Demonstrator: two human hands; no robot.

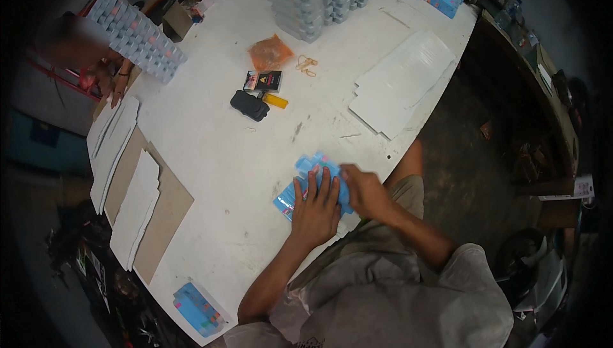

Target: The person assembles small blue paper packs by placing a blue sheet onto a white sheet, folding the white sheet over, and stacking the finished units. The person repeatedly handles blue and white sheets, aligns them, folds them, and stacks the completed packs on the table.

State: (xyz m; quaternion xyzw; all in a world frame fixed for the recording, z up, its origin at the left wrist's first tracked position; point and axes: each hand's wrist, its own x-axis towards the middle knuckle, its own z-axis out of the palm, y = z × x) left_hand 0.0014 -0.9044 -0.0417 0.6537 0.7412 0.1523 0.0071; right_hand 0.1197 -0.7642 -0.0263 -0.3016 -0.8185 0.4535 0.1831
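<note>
Blue printed cardboard cartons, flat and notched along their edges, lie on the white table near its front edge. My left hand rests flat on top of them with its fingers spread. At their right side my right hand is closed, its fingers curled at the edge of the blue cardboard. Its fingertips are partly hidden, and I cannot make out how many pieces lie under my hands. A whitish piece of cardboard shows below, close to my lap.
Stacks of grey folded boxes stand at the back; another stack leans beside a co-worker's hand. White cardboard sheets lie right, more left. An orange bag, black pouch and yellow lighter sit mid-table.
</note>
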